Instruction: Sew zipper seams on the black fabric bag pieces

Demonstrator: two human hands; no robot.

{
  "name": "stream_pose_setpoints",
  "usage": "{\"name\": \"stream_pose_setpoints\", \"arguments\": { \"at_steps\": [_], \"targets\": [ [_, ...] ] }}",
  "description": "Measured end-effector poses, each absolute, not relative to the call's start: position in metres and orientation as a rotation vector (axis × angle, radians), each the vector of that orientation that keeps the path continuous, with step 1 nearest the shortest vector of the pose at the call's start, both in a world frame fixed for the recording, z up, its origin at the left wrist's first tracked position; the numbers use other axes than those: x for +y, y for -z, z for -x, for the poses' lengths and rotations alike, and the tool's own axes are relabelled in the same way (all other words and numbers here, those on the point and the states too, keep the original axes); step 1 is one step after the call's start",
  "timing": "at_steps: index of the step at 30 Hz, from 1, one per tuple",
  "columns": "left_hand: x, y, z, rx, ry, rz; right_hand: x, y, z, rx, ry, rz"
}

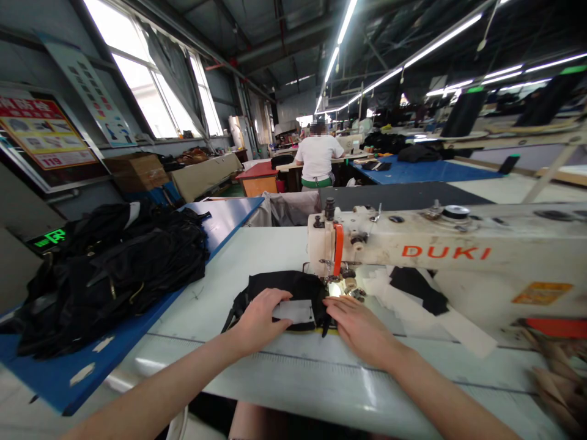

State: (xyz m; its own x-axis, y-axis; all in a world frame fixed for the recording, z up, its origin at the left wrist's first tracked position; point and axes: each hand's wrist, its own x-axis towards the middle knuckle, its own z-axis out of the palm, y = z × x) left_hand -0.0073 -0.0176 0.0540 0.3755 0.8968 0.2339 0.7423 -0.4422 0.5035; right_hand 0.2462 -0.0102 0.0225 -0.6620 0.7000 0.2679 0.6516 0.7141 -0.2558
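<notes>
A black fabric piece [279, 287] lies on the pale sewing table [257, 256] under the needle of a white sewing machine [440, 241]. A small grey label [296, 311] rests on the fabric. My left hand [261, 318] lies flat on the fabric, its fingertips touching the label's left edge. My right hand [360, 327] is stretched flat beside the label's right edge, close to the lit presser foot [337, 286].
A heap of black garments [114, 275] sits on a blue side table at left. White and black cut pieces [413, 293] lie right of the needle. A person in a white shirt [318, 159] sits at a far bench with their back turned. Brown paper pieces [559, 373] lie at right.
</notes>
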Motion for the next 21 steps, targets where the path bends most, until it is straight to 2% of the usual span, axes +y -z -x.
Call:
{"name": "stream_pose_setpoints", "arguments": {
  "at_steps": [4,11,15,21],
  "targets": [
    [-0.019,-0.053,0.004,1.448,-0.829,-2.161,-0.011,-0.022,-0.246,-2.570,-0.195,1.061],
    [0.002,-0.033,-0.053,1.289,-1.269,-1.506,-0.012,-0.021,-0.246,-2.550,-0.205,1.063],
    [-0.011,-0.025,-0.073,1.297,-1.184,-1.733,-0.011,-0.019,-0.246,-2.524,-0.240,1.063],
    [-0.026,-0.022,-0.054,1.087,-0.994,-2.239,-0.011,-0.018,-0.246,-2.503,-0.252,1.055]
  ]
}}
